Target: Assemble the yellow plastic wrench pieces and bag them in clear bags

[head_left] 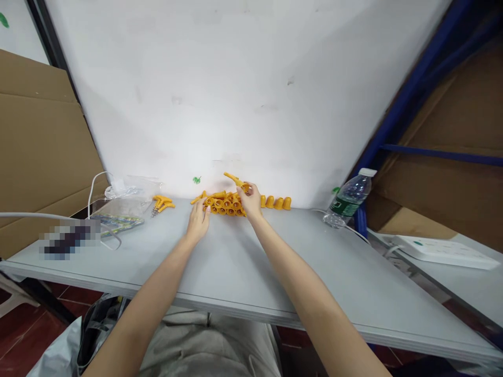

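Observation:
My right hand [251, 200] is closed around the wide, round end of a yellow flashlight-shaped piece [233, 178]. Its narrow handle points up and to the left, above a stack of similar yellow pieces [225, 211] that lie in rows with their round openings facing me. At the left end of this stack rests my left hand [199, 219], thumb and fingers apart, touching the outer pieces. Several yellow cup-shaped pieces [279, 202] stand in a row to the right of my right hand. Farther left lie a few yellow handle-like pieces [163, 201] with small metal parts.
The grey table [236, 267] meets a white panel [236, 94] behind the stack. A water bottle [349, 199] leans at the right, near a white power strip [444, 250]. Plastic bags [131, 191], white cables [91, 196] and a blurred-out item [70, 239] lie left.

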A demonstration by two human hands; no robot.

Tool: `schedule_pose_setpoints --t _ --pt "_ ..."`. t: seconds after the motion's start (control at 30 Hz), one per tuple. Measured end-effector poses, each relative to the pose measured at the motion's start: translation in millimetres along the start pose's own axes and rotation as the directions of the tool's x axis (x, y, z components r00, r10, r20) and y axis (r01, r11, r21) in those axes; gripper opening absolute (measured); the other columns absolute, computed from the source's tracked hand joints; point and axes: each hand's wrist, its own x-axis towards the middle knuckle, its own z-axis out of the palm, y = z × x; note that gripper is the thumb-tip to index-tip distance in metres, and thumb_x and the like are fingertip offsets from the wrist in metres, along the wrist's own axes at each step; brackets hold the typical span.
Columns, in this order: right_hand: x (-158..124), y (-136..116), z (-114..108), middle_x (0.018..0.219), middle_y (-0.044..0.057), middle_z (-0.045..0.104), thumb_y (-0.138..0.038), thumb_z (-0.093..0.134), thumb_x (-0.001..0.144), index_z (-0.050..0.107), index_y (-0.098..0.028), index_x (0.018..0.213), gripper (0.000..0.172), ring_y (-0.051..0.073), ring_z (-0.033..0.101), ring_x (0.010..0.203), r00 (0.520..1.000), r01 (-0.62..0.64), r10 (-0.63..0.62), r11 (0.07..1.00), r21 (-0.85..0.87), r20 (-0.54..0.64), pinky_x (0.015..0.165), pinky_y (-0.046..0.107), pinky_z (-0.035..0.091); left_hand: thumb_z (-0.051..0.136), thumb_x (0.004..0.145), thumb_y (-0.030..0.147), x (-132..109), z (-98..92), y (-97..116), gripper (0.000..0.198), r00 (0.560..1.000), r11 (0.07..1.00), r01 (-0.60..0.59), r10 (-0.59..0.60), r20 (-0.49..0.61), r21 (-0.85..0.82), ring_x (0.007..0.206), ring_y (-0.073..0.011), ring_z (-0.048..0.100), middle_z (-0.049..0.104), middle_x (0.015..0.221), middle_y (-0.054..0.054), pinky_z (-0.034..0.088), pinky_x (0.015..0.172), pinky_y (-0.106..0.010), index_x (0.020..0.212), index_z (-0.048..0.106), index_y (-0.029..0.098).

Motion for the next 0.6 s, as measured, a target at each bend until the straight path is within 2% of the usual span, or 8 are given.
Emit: schedule_pose_setpoints --t 0.03,0.1,0.17,0.27,0.37,0.5,0.57,0.6 --pt "2 5 5 0.125 0.009 0.061 -0.043 0.055 0.082 0.051 -0.023 0.122 0.045 0.024 0.059 0.114 0.995 0.077 -0.083 0.992 -0.100 -0.048 0.099 0.041 0.046 0.032 0.098 0.044 -1 1.1 -1 0.043 1.000 1.000 -0.003 0.003 0.010 0.001 0.123 -0.0231 0.052 0.054 0.132 -0.015 0.042 0.103 -0.043 0.131 0.045 0.020" --pt "3 14 17 0.129 0.011 0.060 -0.036 0.051 0.084 0.053 -0.020 0.123 0.042 0.025 0.055 0.119 0.975 0.200 -0.218 0.945 -0.259 -0.043 0.104 0.045 0.040 0.032 0.098 0.045 -2 2.5 -3 0.043 1.000 1.000 -0.006 0.006 0.022 0.002 0.121 -0.0226 0.053 0.054 0.132 -0.015 0.043 0.102 -0.042 0.130 0.046 0.020" --pt "2 22 26 0.131 0.012 0.059 -0.029 0.048 0.086 0.054 -0.020 0.125 0.041 0.027 0.053 0.122 0.960 0.279 -0.271 0.874 -0.399 0.076 0.109 0.051 0.031 0.031 0.098 0.046 -2 3.4 -4 0.044 1.000 1.000 -0.003 0.003 0.023 0.001 0.119 -0.0221 0.054 0.055 0.130 -0.014 0.043 0.102 -0.042 0.130 0.046 0.021" --pt "-2 28 37 0.126 0.013 0.063 -0.022 0.049 0.087 0.054 -0.021 0.128 0.041 0.030 0.053 0.122 0.941 0.331 -0.211 0.725 -0.604 0.263 0.113 0.062 0.011 0.030 0.098 0.048 -1 4.8 -5 0.046 1.000 1.000 0.002 -0.002 0.017 0.001 0.117 -0.0223 0.055 0.056 0.128 -0.014 0.043 0.101 -0.042 0.129 0.047 0.020" --pt "-5 25 42 0.126 0.015 0.063 -0.021 0.050 0.088 0.051 -0.022 0.133 0.045 0.032 0.050 0.125 0.927 0.352 -0.122 0.616 -0.705 0.355 0.111 0.068 0.003 0.030 0.097 0.050 -1 6.2 -7 0.047 1.000 1.000 0.005 -0.005 0.024 -0.007 0.117 -0.0230 0.056 0.057 0.128 -0.015 0.044 0.101 -0.043 0.128 0.048 0.019" --pt "2 15 35 0.144 0.013 0.049 -0.033 0.057 0.087 0.047 -0.026 0.138 0.052 0.035 0.035 0.137 0.906 0.377 -0.083 0.601 -0.704 0.414 0.109 0.072 0.001 0.031 0.097 0.048 -2 6.7 -7 0.046 0.999 1.000 0.011 -0.011 0.045 -0.013 0.118 -0.0242 0.055 0.057 0.128 -0.016 0.043 0.102 -0.045 0.128 0.048 0.018" --pt "11 13 21 0.149 0.011 0.042 -0.038 0.055 0.088 0.045 -0.028 0.139 0.053 0.035 0.032 0.139 0.919 0.358 -0.107 0.628 -0.690 0.380 0.109 0.072 0.001 0.031 0.097 0.048 -2 6.6 -7 0.045 0.999 1.000 0.008 -0.008 0.053 -0.007 0.119 -0.0242 0.055 0.057 0.128 -0.015 0.043 0.102 -0.045 0.128 0.048 0.019" --pt "16 14 11 0.150 0.012 0.042 -0.039 0.050 0.090 0.045 -0.027 0.139 0.051 0.034 0.033 0.139 0.937 0.329 -0.132 0.647 -0.688 0.323 0.109 0.072 0.002 0.031 0.097 0.048 -2 6.7 -7 0.045 0.998 1.000 0.006 -0.006 0.056 -0.004 0.120 -0.0241 0.055 0.057 0.128 -0.015 0.043 0.103 -0.045 0.128 0.048 0.019"
